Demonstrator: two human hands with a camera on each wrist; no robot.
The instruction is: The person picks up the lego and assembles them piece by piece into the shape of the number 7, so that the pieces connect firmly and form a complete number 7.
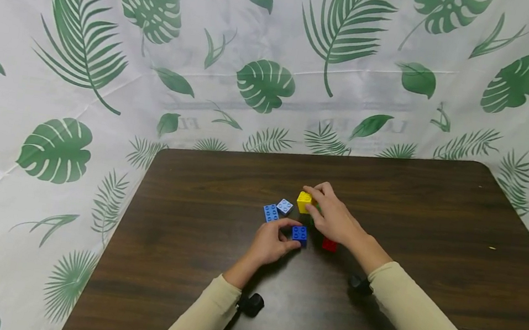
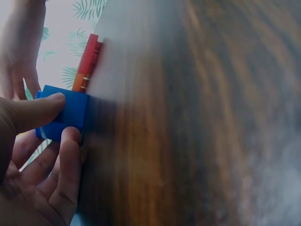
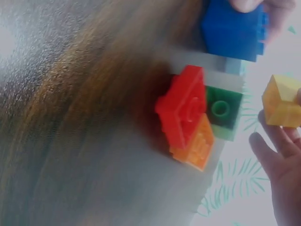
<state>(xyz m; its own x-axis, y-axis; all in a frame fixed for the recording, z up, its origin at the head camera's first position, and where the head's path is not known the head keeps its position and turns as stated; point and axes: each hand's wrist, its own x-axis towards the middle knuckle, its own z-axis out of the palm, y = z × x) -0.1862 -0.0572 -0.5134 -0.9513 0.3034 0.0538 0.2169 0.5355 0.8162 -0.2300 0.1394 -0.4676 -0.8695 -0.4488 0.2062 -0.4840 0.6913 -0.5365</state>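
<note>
My left hand (image 1: 268, 243) pinches a dark blue toy building brick (image 1: 299, 235) between thumb and fingers, right at the tabletop, with its studs facing up. Just beyond it, my right hand (image 1: 334, 217) grips a yellow brick (image 1: 303, 202) by its side, raised over the table. Below the right hand lie a red brick (image 3: 187, 110), tipped on its side, an orange brick (image 3: 196, 146) and a green brick (image 3: 225, 110) with its hollow side showing. In the head view the right hand and wrist hide most of these three.
Past the left fingers lie a longer medium-blue brick (image 1: 270, 212) and a pale blue brick (image 1: 284, 206). All are on a dark wooden table (image 1: 200, 268). Behind it hangs a white curtain (image 1: 225, 9) printed with green leaves. A tiny yellow scrap (image 1: 491, 248) lies at the right.
</note>
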